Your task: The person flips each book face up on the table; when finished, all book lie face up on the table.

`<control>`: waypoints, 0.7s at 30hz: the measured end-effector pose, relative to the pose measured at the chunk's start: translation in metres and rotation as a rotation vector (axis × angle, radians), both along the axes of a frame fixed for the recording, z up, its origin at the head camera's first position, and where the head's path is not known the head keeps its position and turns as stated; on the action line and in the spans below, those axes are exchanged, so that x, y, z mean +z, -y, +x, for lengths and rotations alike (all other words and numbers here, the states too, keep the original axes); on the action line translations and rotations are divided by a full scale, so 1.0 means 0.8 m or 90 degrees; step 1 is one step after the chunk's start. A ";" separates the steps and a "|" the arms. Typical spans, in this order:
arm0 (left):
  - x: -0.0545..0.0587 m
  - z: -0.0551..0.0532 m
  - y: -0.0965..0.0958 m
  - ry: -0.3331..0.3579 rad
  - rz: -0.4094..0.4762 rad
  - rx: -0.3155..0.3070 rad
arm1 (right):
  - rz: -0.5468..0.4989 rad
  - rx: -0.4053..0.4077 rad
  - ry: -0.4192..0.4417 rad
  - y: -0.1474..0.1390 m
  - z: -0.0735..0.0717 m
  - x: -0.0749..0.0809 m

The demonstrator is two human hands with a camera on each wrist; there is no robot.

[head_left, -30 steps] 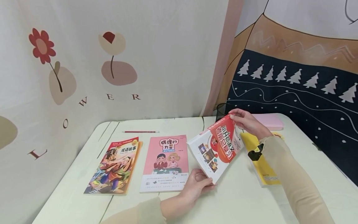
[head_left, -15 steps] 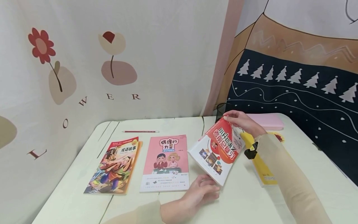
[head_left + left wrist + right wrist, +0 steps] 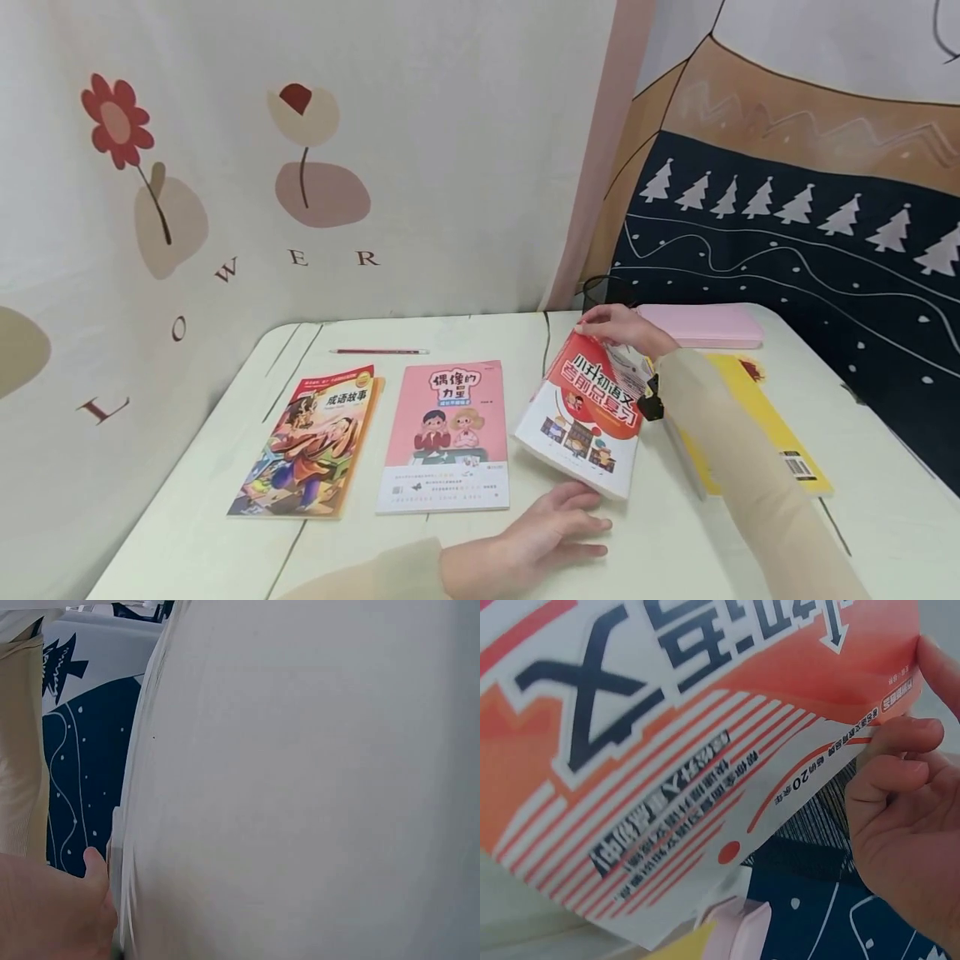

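A red and white paperback book (image 3: 581, 429) hangs tilted above the table, its lower edge nearer me. Its top edge is pinched by my right hand (image 3: 622, 327), thumb on the cover; the right wrist view shows the cover (image 3: 667, 787) close up beside the hand (image 3: 904, 817). Below the book's bottom edge, my left hand (image 3: 551, 533) has its fingers spread and holds nothing. In the left wrist view, only part of that hand (image 3: 64, 911) shows. A pink and white book (image 3: 444, 433) lies flat left of the held book.
A colourful storybook (image 3: 307, 450) lies at the left, with a red pencil (image 3: 379, 352) behind it. A yellow book (image 3: 780, 442) lies at the right, partly under my sleeve. A pink case (image 3: 701, 325) and a black mesh holder (image 3: 600, 290) stand at the back right.
My left hand has let go of the book's lower corner and its fingers have spread. My right hand has moved left, turning the book more upright towards me.
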State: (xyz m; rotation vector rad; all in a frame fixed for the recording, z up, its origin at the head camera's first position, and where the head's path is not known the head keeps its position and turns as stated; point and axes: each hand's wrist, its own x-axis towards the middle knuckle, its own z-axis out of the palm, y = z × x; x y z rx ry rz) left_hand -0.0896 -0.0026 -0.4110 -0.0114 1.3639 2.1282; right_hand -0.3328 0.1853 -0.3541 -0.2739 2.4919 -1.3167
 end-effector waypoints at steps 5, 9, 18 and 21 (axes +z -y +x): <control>-0.002 0.001 -0.003 0.019 0.008 -0.023 | 0.040 0.037 0.010 0.014 -0.003 -0.011; -0.004 0.001 -0.005 0.035 0.019 -0.043 | 0.065 0.064 0.010 0.024 -0.003 -0.018; -0.005 -0.002 -0.003 0.048 0.017 -0.075 | 0.079 0.084 0.011 0.035 -0.006 -0.031; -0.005 -0.003 -0.002 0.046 0.007 -0.082 | 0.083 0.087 0.018 0.039 -0.003 -0.032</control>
